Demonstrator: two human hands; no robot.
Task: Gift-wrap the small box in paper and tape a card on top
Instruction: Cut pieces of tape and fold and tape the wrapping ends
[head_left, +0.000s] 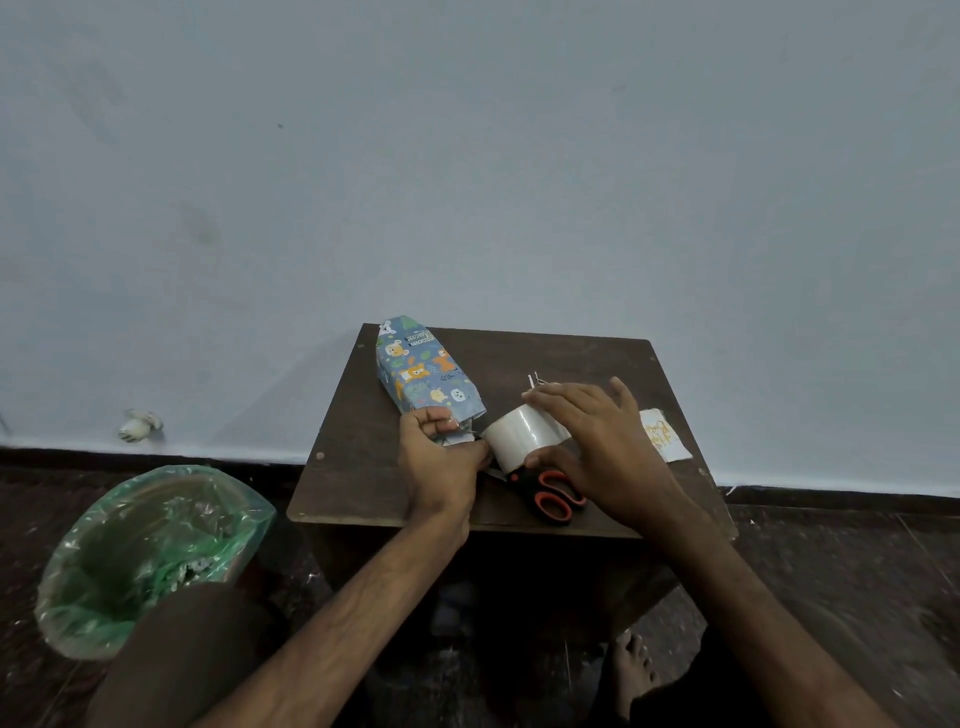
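Observation:
A box wrapped in blue animal-print paper (423, 376) lies at the back left of a small dark wooden table (363, 467). My left hand (441, 460) grips the folded paper at the box's near end. Beside that end stands a roll of clear tape (519, 434), which my right hand (587, 441) holds with fingers over its top and thumb at its front. A white card with yellow writing (665, 435) lies at the table's right edge.
Black scissors with orange handle rings (553, 501) lie under my right hand near the front edge. A bin lined with a green bag (150, 551) stands on the floor to the left. A pale wall rises right behind the table. My knees and a bare foot are below.

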